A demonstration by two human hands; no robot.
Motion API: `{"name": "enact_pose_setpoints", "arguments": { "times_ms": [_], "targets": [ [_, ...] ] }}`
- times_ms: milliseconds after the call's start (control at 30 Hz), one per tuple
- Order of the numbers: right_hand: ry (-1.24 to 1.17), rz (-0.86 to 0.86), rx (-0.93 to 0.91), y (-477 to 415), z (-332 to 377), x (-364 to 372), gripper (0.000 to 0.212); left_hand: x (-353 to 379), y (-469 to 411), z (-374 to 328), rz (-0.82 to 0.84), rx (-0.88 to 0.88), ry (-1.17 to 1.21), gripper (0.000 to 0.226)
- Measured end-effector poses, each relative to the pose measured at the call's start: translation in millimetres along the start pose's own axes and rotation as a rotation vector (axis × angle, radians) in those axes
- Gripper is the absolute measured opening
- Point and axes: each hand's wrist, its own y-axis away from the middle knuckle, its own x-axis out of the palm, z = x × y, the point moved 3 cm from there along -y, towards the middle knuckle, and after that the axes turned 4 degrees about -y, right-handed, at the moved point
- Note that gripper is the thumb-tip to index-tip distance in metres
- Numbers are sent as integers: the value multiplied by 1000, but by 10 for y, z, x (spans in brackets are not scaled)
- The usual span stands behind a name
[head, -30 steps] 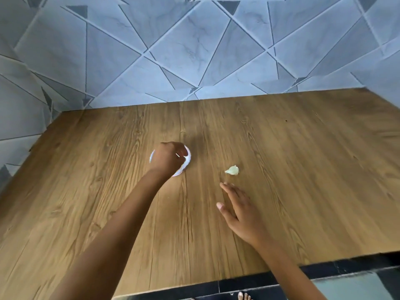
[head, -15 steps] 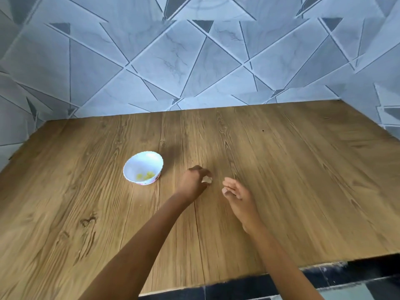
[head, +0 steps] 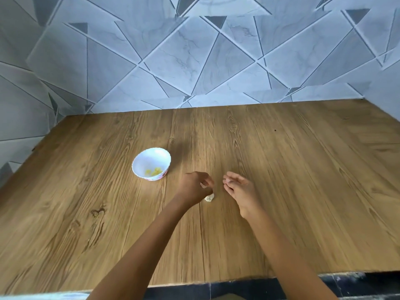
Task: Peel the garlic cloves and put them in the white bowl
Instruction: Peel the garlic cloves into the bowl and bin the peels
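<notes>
The white bowl (head: 138, 163) stands on the wooden table (head: 303, 191), left of centre, with a few yellowish peeled cloves (head: 154, 171) at its bottom. My left hand (head: 192, 188) is just right of the bowl with its fingers curled. A pale garlic clove (head: 209, 197) shows at the lower edge of those fingers, low against the tabletop. My right hand (head: 240, 191) is a short gap to the right, with its fingertips drawn together and pointing at the left hand. Whether a scrap of peel sits between them is too small to tell.
The table is boxed in by grey tiled walls (head: 194, 61) at the back, left and right. Its near edge (head: 216, 280) runs just below my forearms, above a dark floor strip.
My left hand left the bowl, moved right and closed on the clove that lay on the table. My right hand lifted and curled its fingers beside it. The camera tilted, so the bowl now appears uncovered.
</notes>
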Motion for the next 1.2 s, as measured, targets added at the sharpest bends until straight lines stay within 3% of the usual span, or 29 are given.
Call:
{"name": "enact_pose_setpoints", "arguments": {
  "times_ms": [200,367,433,533,633,700,900,1200],
  "targets": [
    [85,14,-40,0,-82,1,33,86,116,90,92,-10,-29,24],
    [109,62,-49,15,-92,5,33,126,102,86,36,-32,64,17],
    [111,80,-48,30,-78,10,30,84,71,100,28,-111,261,12],
    [-9,140,3,49,-52,72,19,13,31,49,85,-224,752,11],
    [-125,231,39,54,25,169,22,3,-22,-47,121,-244,921,18],
    [-105,223,17,32,82,209,18,-1,-41,-101,101,-235,891,17],
    [-132,188,-6,-56,197,177,23,-140,-140,-138,-78,-92,488,11],
    [-146,228,60,-127,129,131,24,-34,-143,-94,-98,-136,435,5]
  ]
}}
